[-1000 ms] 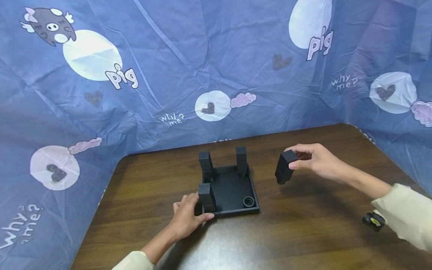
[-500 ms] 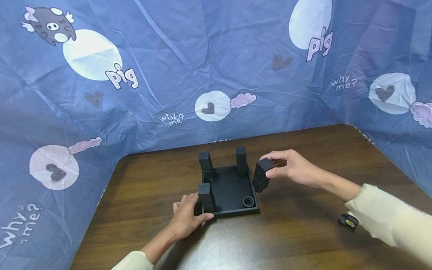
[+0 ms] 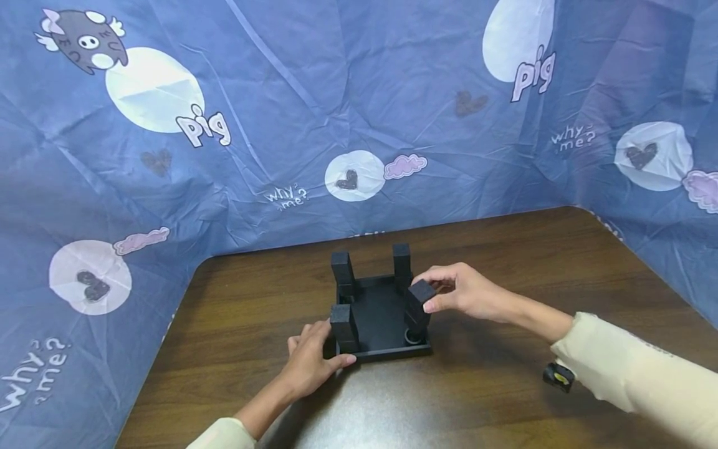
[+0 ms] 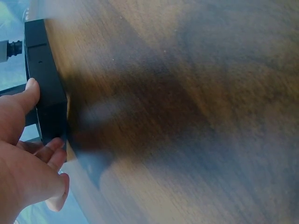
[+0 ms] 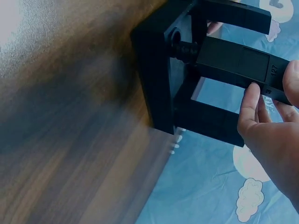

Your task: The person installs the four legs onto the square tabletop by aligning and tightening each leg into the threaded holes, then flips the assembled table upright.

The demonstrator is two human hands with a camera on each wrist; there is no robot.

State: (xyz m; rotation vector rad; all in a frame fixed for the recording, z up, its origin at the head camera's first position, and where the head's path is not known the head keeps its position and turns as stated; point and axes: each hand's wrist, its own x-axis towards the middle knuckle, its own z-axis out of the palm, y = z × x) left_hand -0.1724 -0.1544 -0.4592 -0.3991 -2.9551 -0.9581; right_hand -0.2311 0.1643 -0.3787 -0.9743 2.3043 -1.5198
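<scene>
A black square base with a low rim [image 3: 392,353] lies on the table, like a small tabletop turned upside down. Black square legs stand upright at three of its corners, one being the near-left leg [image 3: 344,330]. My left hand [image 3: 313,362] grips the near-left corner, thumb on the front rim and fingers at the side. Between thumb and fingers, my right hand [image 3: 468,293] pinches a fourth black leg [image 5: 238,60], slightly tilted. Its threaded end [image 5: 187,51] is at the round socket [image 3: 414,338] in the near-right corner; how far it sits inside cannot be told.
The brown wooden table [image 3: 482,386] extends around the base. A blue printed cloth [image 3: 291,125] hangs behind it and along the sides. A small black device with a yellow mark [image 3: 559,377] is at the right sleeve.
My right hand has carried the fourth leg leftward and down, from beside the base to the near-right socket. The left hand and base have stayed put.
</scene>
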